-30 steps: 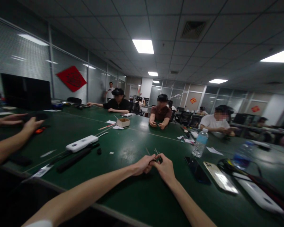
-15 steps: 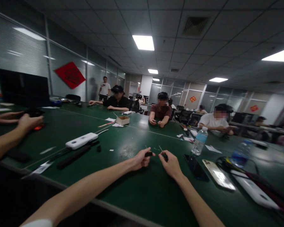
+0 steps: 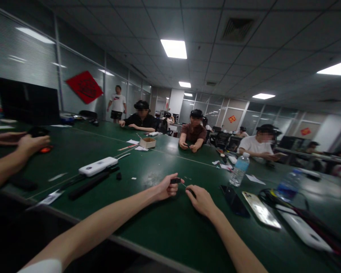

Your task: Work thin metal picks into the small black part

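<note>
My left hand [image 3: 168,186] is closed around a small black block-like piece [image 3: 175,181], gripped near the thumb and forefinger. Just to its right, my right hand [image 3: 200,199] is curled palm down, its fingers shut on a thin metal rod [image 3: 183,184]. The rod's tip points left and meets or nearly meets the black piece; I cannot tell which. My right fingers hide the rod's other end. Both hands are low over the green table [image 3: 156,231], a short gap apart.
Right of my hands lie a dark phone [image 3: 235,201], a gold phone [image 3: 261,209], a water bottle [image 3: 240,169] and a second bottle [image 3: 289,184]. To the left are a white power strip [image 3: 99,167] and a black bar [image 3: 88,186]. A co-worker's hands [image 3: 31,142] reach in there.
My hands moved apart from being together. The rod in my right hand swung from pointing up to pointing left at the black piece. A person in the background walked left.
</note>
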The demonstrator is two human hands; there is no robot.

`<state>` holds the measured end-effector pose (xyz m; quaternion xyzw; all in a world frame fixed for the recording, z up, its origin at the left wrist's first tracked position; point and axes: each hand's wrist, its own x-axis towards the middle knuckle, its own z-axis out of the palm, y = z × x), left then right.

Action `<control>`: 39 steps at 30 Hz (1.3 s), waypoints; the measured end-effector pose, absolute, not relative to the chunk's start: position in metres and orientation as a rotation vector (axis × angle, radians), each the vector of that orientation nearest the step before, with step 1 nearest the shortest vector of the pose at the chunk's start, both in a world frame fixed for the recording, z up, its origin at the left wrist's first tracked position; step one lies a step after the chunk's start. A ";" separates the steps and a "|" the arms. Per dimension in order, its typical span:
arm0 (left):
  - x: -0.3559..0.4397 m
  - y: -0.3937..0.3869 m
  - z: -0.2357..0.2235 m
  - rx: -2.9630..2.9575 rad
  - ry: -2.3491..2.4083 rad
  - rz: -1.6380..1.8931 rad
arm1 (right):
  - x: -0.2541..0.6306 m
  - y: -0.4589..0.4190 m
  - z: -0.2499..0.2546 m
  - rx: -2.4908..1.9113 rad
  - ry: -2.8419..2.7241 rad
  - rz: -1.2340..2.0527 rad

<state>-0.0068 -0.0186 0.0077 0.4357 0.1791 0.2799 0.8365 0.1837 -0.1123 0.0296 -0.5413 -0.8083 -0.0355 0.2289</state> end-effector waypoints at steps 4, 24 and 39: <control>-0.007 -0.019 0.007 0.939 0.381 0.586 | 0.182 -0.112 0.030 -1.491 -2.223 -0.100; 0.002 -0.023 0.000 1.239 0.622 0.816 | 0.166 -0.116 0.029 -1.775 -2.188 -0.307; -0.001 -0.025 0.003 1.299 0.594 0.714 | 0.164 -0.124 0.034 -1.800 -2.265 -0.246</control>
